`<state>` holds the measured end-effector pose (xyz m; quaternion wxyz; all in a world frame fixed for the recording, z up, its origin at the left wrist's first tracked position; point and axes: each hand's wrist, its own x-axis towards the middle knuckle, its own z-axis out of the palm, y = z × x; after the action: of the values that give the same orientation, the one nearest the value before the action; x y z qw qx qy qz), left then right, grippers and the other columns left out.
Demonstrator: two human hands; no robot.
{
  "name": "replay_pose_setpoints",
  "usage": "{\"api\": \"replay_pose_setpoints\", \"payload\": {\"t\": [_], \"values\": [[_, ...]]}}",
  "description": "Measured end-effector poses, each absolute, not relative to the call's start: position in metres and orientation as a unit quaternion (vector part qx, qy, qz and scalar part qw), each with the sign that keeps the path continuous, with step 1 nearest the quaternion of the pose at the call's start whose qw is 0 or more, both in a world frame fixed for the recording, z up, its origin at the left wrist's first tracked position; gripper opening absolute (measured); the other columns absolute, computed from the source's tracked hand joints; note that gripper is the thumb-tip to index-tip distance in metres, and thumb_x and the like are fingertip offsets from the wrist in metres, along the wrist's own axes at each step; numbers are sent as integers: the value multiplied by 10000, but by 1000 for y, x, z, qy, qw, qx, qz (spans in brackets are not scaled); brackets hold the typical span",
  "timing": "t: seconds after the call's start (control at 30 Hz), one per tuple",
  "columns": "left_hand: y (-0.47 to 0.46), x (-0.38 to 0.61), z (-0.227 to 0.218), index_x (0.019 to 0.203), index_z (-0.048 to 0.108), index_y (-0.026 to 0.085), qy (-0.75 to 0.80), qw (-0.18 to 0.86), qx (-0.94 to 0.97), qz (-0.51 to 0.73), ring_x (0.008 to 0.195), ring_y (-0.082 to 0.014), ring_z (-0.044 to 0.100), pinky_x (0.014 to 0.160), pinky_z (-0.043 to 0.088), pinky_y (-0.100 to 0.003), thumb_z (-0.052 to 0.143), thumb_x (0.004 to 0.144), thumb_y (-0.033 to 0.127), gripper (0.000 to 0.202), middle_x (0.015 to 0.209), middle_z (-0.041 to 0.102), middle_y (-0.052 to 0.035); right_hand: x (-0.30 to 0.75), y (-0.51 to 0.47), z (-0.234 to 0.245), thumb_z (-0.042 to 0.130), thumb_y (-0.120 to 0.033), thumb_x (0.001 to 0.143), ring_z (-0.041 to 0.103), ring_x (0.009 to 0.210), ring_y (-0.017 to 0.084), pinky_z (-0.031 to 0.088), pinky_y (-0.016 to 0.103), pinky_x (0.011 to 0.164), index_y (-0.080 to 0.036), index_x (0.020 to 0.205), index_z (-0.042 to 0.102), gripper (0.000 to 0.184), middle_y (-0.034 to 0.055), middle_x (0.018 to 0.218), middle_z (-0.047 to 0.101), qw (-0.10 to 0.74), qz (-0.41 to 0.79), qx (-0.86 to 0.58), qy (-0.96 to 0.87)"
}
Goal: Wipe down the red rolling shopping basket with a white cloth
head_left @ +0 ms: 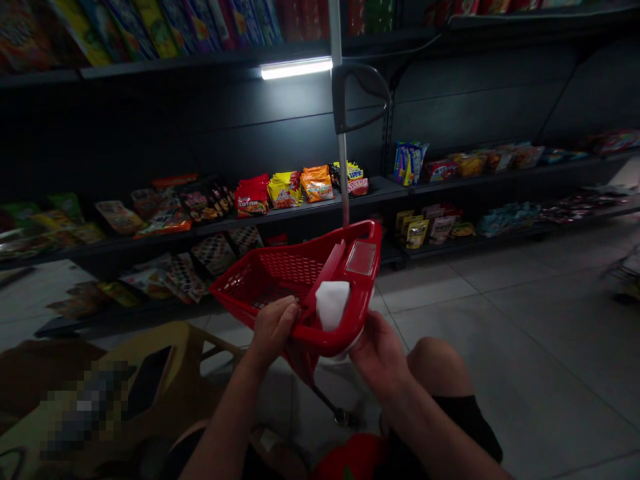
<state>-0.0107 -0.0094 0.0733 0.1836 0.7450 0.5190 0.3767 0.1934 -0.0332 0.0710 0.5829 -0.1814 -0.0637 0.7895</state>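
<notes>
A red plastic shopping basket (280, 267) with a perforated wall is tilted in front of me. My left hand (275, 330) is closed around its near rim, with the thumb on top. Beneath the thick red end of the basket, my right hand (381, 353) is closed around a white cloth (333, 305). Part of that cloth shows through an opening in the end, and a white edge also appears below the rim by my fingers. The right fingertips are hidden under the basket. A grey loop handle (361, 99) tops the metal pole (343, 173) rising behind the basket.
Dark shelves (200, 230) ahead carry many bagged snacks (253, 195), lit by a tube light (297, 68). A tan plastic stool (185, 347) at left bears a dark phone-like slab (149, 381). A small wheel (341, 417) rests on the tiled floor.
</notes>
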Motion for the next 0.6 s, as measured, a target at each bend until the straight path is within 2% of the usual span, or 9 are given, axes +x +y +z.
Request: {"api": "replay_pose_setpoints", "payload": {"t": [0.1,0.2,0.37,0.5,0.6], "values": [[-9,-8,73,660,406,218,520,183,737,391,645,-144,456,615,346,-271,322,977,343,351,660,447,17,176,-45,63,576,-344,891,677,1002,176,549,329,918,-230,1093,678,253,18,1038,742,621,747,-208,-114],[-10,-9,73,665,414,218,523,184,727,405,654,-144,466,618,356,-269,319,979,352,355,673,466,14,149,-68,39,558,-401,901,663,1044,200,555,351,901,-276,1167,648,308,32,1120,713,632,695,-247,-237],[-13,-8,82,642,441,217,528,200,734,378,670,-148,498,637,383,-267,274,974,352,395,670,517,5,137,-86,-7,738,-308,737,685,878,205,562,325,801,-198,1038,670,328,66,998,738,606,636,-327,-347],[-6,0,86,663,474,221,526,195,756,337,710,-150,521,681,394,-263,254,971,367,406,715,578,6,142,-70,-33,742,-345,726,681,891,231,542,377,862,-171,1010,690,337,99,971,741,590,499,-428,-469],[4,6,85,699,506,226,525,173,776,305,738,-156,538,692,384,-270,244,975,390,415,755,606,4,139,-55,-54,700,-381,740,668,945,277,524,454,900,-166,965,706,311,120,940,741,570,424,-429,-558]]}}
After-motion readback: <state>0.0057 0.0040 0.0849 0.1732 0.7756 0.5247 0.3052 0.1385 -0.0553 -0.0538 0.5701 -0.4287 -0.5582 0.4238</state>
